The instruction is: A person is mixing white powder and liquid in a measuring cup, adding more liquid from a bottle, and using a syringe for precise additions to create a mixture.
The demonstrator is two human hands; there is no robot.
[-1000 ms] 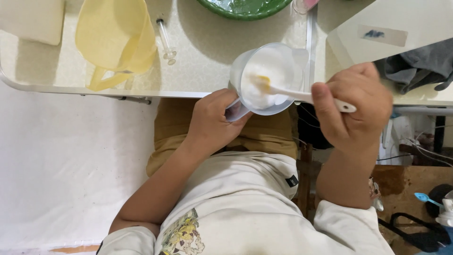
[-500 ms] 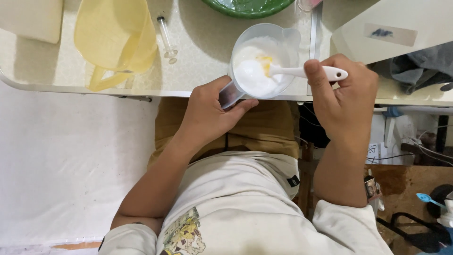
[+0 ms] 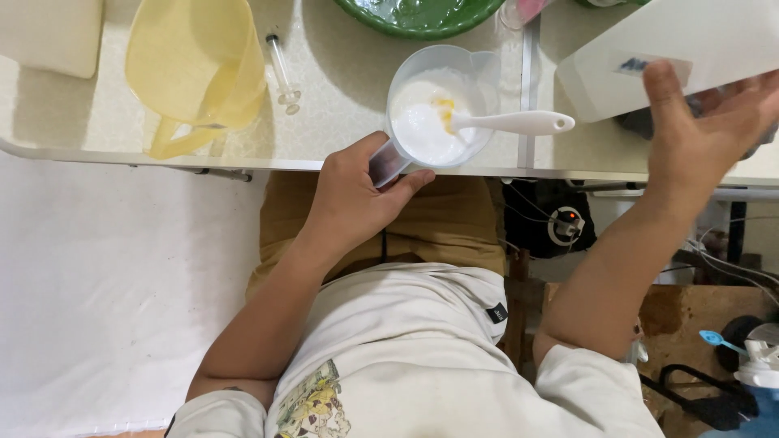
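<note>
Shirt (image 3: 422,357), white with a printed figure, fills the near edge of the head view, above tan trousers (image 3: 454,219). Left hand (image 3: 349,195) is clenched around the handle of a clear cup (image 3: 438,105), thumb lying along the handle at the table (image 3: 341,97) edge. The cup stands on the table just inside that edge and holds a white mass with a small yellow streak. A white spoon (image 3: 511,123) rests in the cup, bowl sunk in the white mass, handle lying over the rim and pointing toward the person's right; no hand touches it. Right hand (image 3: 706,130) is released, fingers spread, palm open, raised above the table well apart from the spoon and overlapping the lower edge of a white box (image 3: 673,40); whether it touches the box cannot be told. Farther back, a yellow jug (image 3: 195,65) stands to the left of the cup, with a syringe (image 3: 284,73) lying just beside it. A green bowl (image 3: 422,12) sits at the far edge, cut off by the frame.
</note>
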